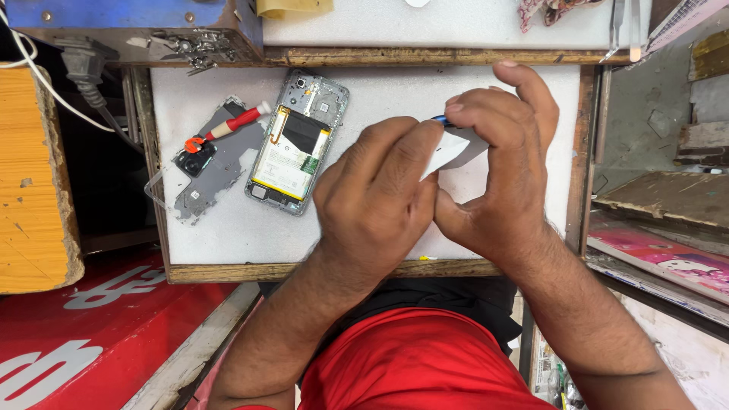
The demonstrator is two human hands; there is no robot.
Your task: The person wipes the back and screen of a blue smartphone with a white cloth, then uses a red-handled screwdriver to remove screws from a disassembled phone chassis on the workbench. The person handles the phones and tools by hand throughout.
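My left hand [376, 201] and my right hand [505, 163] meet over the right half of a white work board [395, 95]. Together they pinch a small white flat piece [452, 150] with a blue edge at its top; the fingers hide most of it. To the left lies an opened phone [298, 142], back cover off, its battery and circuit board showing. Further left rests the grey back cover [216, 163] with a red-handled tool [228, 125] lying across it.
The board sits in a wooden frame [304, 271]. A power plug and cable [87, 72] hang at the upper left beside a yellow wooden block [34, 182]. Tweezers [619, 30] stand at the upper right. Red signage lies at the lower left.
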